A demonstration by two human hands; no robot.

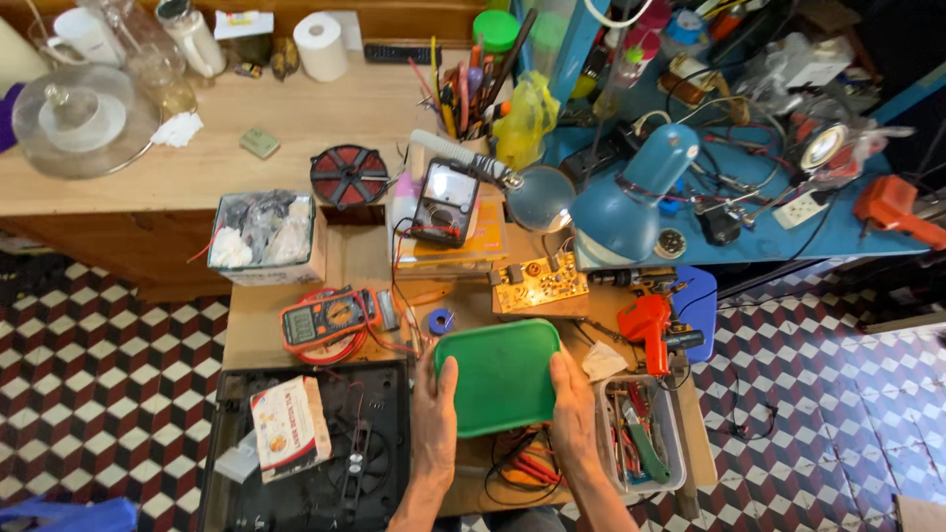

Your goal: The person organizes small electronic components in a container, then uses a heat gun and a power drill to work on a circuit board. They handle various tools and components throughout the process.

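Both hands are on a green tray (500, 374), left hand (434, 419) gripping its left edge and right hand (574, 409) on its right edge, thumbs lying on top. It's plain solid green plastic, rectangular with rounded corners and a low raised rim, tilted a bit, nothing in it. It's held over the wooden bench (258, 325). Just above the tray sits a yellowish circuit board (539, 285), to its left an orange multimeter (325, 319), to its right a red soldering gun (647, 325) and a white tool bin (641, 433).
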